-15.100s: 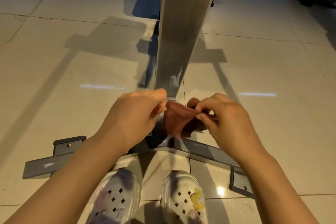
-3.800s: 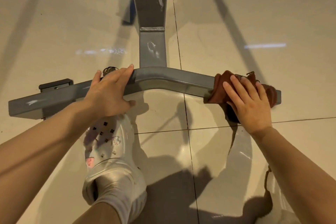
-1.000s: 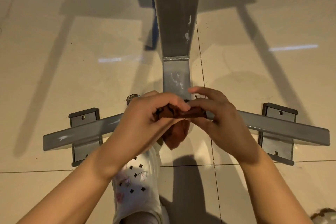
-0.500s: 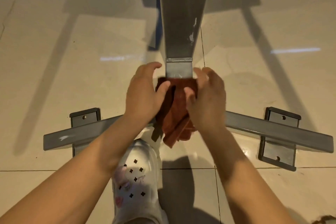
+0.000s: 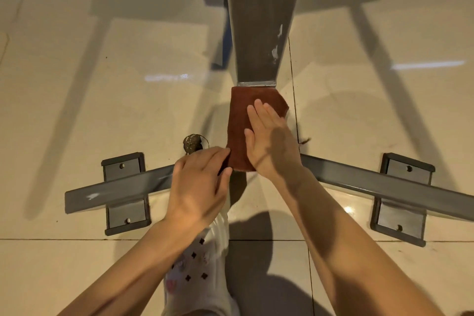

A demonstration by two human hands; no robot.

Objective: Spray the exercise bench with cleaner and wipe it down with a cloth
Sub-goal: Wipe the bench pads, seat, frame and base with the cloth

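Now pressing the unfolded cloth (image 5: 241, 131) flat at twelve o'clock, right hand (image 5: 269, 141) fingers straight, left hand (image 5: 200, 179) pinching its edge, wiping resuming.

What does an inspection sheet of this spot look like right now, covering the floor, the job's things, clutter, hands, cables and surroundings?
Surface: glossy beige tiled floor, shadows and light reflections on it.
Job's things: brown cloth laid over the bench frame's centre beam, just above the cross foot; no spray bottle seen.
Clutter: small round dirty object on the floor beside the beam; dark scrap right of the cloth.
Hands: right hand flat on the cloth; left hand at the cloth's lower left edge.
Cables: nothing seen.
Surroundings: white shoe below.
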